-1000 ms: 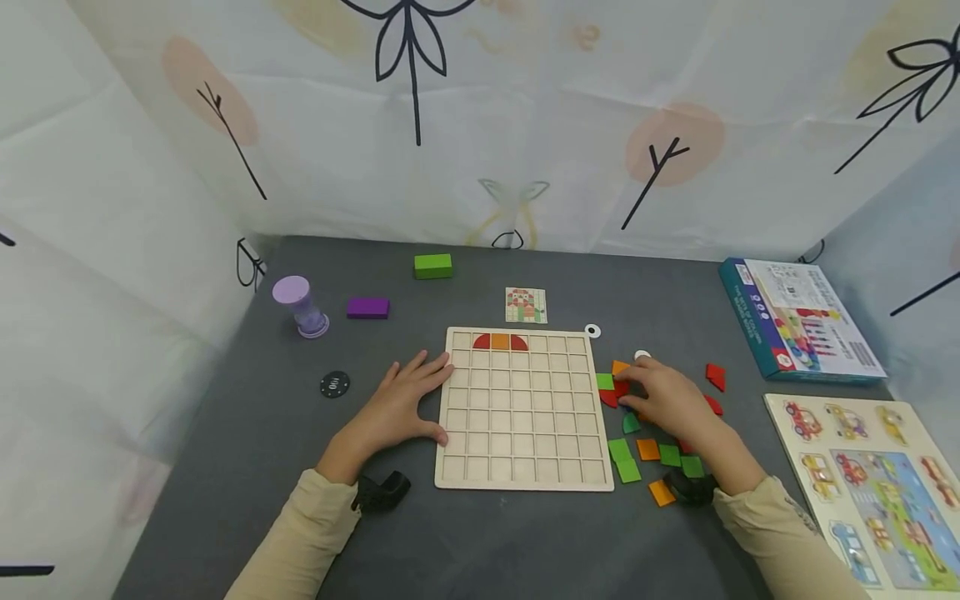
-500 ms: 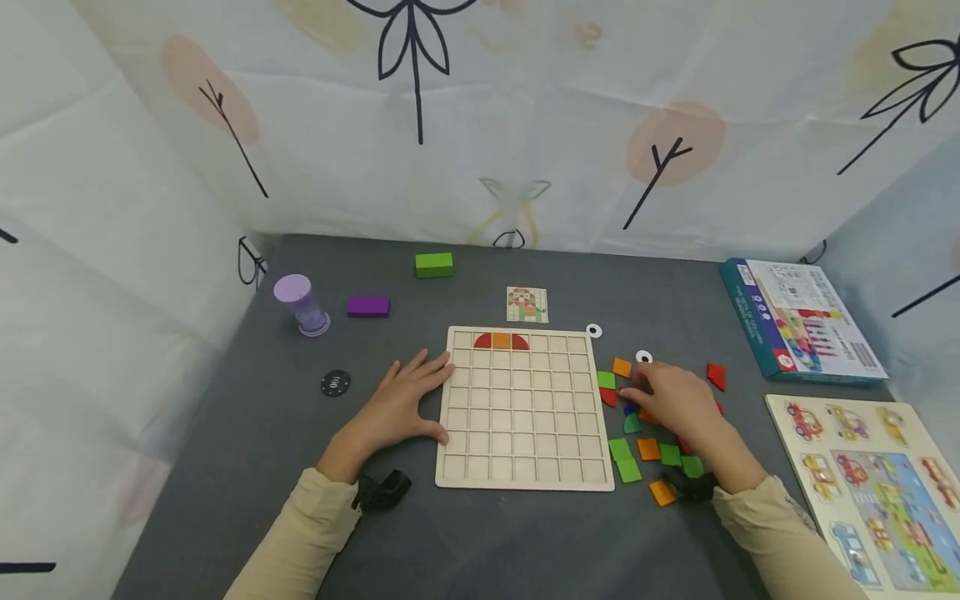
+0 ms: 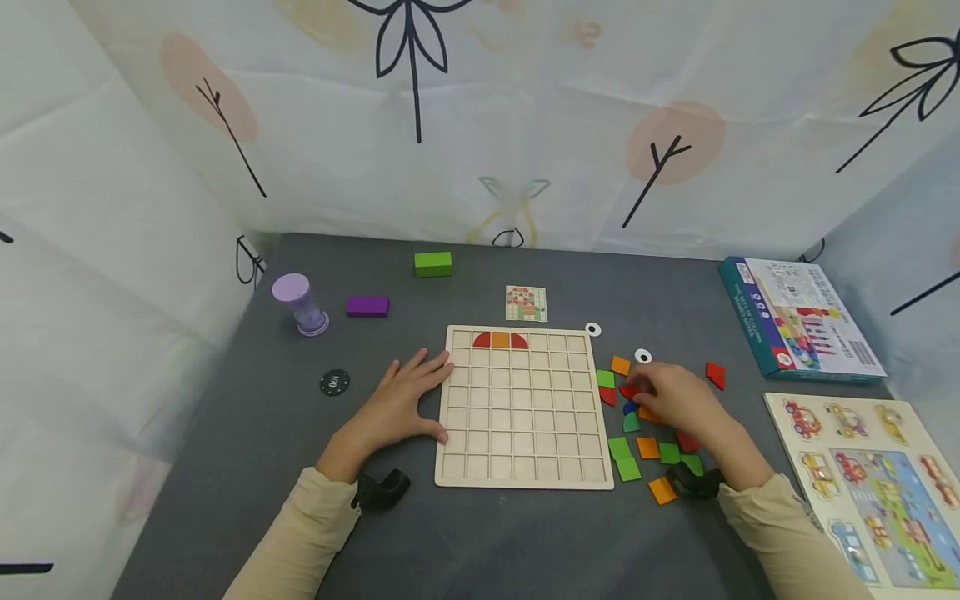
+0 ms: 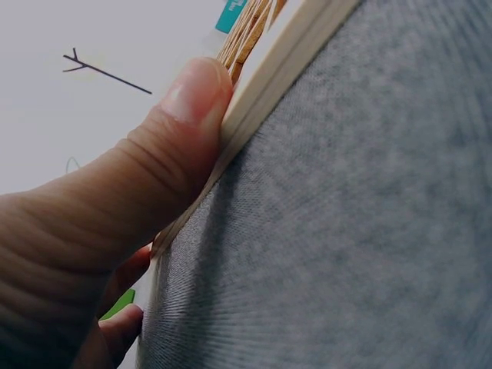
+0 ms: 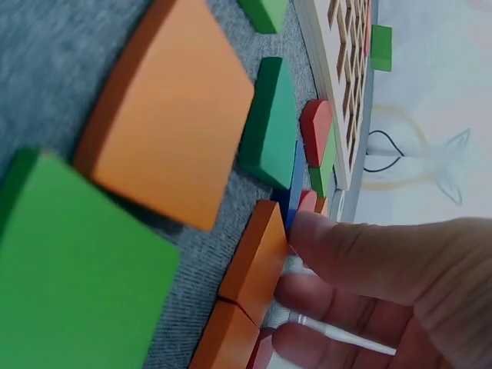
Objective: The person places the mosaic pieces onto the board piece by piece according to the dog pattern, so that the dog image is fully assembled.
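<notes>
My left hand (image 3: 405, 404) rests against the left edge of a wooden grid board (image 3: 525, 417), fingers spread. In the left wrist view its thumb (image 4: 192, 92) presses the board's side. The board's top row carries an orange square (image 3: 500, 341) between two red quarter-round tiles (image 3: 482, 341). To the right of the board, my right hand (image 3: 675, 398) pinches a red tile (image 3: 628, 390) among the loose tiles. In the right wrist view its thumb partly hides that tile, beside a blue tile (image 5: 290, 192) and orange tiles (image 5: 254, 261).
Loose green tiles (image 3: 628, 469) and orange tiles lie near the board's right edge. A pattern card (image 3: 527, 303) lies behind it. Farther right are a box (image 3: 806, 321) and a picture puzzle (image 3: 810, 483). At left stand a purple hourglass-shaped piece (image 3: 302, 306) and a black disc (image 3: 334, 382).
My right hand has shifted slightly right and toward me, uncovering the white ring and an orange tile. The red tile at its fingertips has shifted a little. My left hand stays on the board.
</notes>
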Demonstrator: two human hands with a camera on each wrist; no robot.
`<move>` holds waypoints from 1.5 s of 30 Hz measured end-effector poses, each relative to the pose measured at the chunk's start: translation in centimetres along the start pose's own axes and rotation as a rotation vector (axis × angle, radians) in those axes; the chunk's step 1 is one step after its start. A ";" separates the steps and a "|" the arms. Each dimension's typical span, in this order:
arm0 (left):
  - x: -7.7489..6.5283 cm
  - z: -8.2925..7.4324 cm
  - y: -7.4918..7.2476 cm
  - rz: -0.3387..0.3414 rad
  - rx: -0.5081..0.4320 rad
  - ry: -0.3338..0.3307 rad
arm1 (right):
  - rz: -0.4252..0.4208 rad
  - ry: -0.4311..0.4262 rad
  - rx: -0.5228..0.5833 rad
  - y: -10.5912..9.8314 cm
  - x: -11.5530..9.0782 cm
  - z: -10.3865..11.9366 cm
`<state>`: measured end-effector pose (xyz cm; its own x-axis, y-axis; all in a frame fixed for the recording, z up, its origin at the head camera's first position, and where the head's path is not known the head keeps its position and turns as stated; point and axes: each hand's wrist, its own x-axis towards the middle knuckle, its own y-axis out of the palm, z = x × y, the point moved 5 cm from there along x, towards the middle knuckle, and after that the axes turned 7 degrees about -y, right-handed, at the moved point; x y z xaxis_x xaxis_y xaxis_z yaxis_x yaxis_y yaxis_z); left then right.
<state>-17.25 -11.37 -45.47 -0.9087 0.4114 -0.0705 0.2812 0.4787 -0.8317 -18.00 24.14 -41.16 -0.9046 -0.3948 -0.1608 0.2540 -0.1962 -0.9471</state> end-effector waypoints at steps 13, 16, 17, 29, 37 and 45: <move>0.0 0.0 0.0 0.000 -0.006 0.005 | -0.026 -0.009 -0.032 -0.1 0.1 -0.4; -0.1 0.0 0.0 -0.005 -0.005 0.004 | -0.013 -0.088 -0.012 -0.2 0.0 -0.2; -0.1 0.1 -0.1 -0.006 -0.005 0.001 | -0.004 -0.101 -0.010 -0.2 0.0 -0.2; 0.0 0.3 0.2 0.001 0.005 -0.007 | 0.009 -0.078 -0.109 -0.1 0.6 -0.4; 0.1 0.1 0.4 -0.001 0.006 0.003 | -0.047 -0.083 -0.178 -0.5 0.7 0.4; 0.0 0.1 0.2 -0.010 -0.004 0.001 | -0.151 -0.238 -0.063 -1.0 5.0 7.6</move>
<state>-17.26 -11.33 -45.73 -0.9111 0.4075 -0.0621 0.2737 0.4855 -0.8303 -20.19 15.54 -38.87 -0.8230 -0.5662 0.0457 0.0944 -0.2156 -0.9719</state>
